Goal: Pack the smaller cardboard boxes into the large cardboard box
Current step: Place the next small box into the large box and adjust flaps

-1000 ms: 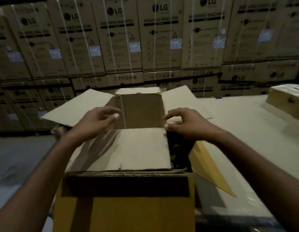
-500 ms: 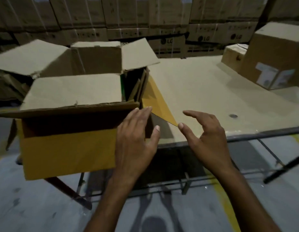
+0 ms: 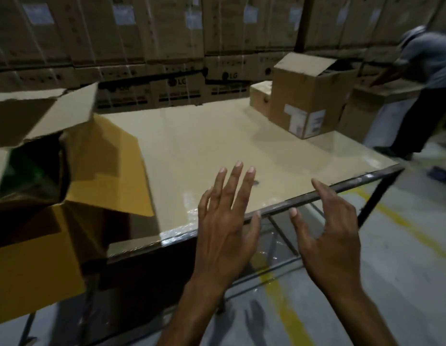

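Hovering Hands, Nothing Grasped

Left hand [image 3: 224, 228] and right hand [image 3: 326, 236] are held palm-down over the near edge of the table [image 3: 217, 136], fingers spread, released. The large cardboard box [image 3: 29, 270] is seen at left, opening upward; its long axis cannot be told.

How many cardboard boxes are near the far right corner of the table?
3: a tall labelled box, a low box at its left, a darker box at its right, perhaps off the table. More may be hidden behind.
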Demonstrator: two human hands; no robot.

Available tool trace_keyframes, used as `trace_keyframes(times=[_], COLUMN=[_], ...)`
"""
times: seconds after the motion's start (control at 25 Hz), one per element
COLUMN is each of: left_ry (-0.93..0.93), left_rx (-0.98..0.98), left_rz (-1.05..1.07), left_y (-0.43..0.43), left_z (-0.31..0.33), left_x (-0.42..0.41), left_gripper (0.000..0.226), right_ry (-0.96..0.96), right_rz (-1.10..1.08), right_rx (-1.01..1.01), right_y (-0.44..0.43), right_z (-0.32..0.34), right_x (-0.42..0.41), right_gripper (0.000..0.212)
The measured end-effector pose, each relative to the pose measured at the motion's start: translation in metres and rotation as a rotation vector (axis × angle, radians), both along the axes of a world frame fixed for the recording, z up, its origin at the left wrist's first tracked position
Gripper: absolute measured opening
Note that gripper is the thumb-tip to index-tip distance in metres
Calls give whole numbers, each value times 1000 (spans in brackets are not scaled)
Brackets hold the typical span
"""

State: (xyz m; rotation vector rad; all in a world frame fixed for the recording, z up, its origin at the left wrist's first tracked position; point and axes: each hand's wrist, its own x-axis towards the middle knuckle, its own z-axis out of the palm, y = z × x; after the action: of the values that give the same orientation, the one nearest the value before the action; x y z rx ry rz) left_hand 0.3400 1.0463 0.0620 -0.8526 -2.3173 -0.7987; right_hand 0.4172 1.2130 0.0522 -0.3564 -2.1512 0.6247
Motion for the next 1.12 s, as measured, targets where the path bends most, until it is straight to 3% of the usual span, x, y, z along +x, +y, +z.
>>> trace_keyframes(times=[0.12,0.4,0.84,1.12], left_ry=[-62,69,-99,-102], left_rx=[104,68,111,102], left_rz=[-23,47,-40,-19], left_y=[71,186,321,408], left_z=[16,43,30,33], left_x=[-19,-92,-252,-339], left_gripper=[83,79,71,66], right_ry=[9,-46,-172,-174], right_rz=[12,68,125,240], right_rx=[144,327,267,215], right_y=[72,191,331,424], right_z=[26,60,48,40], right_x=[-16,-93,-257,-372], right_gripper=[67,73,61,58])
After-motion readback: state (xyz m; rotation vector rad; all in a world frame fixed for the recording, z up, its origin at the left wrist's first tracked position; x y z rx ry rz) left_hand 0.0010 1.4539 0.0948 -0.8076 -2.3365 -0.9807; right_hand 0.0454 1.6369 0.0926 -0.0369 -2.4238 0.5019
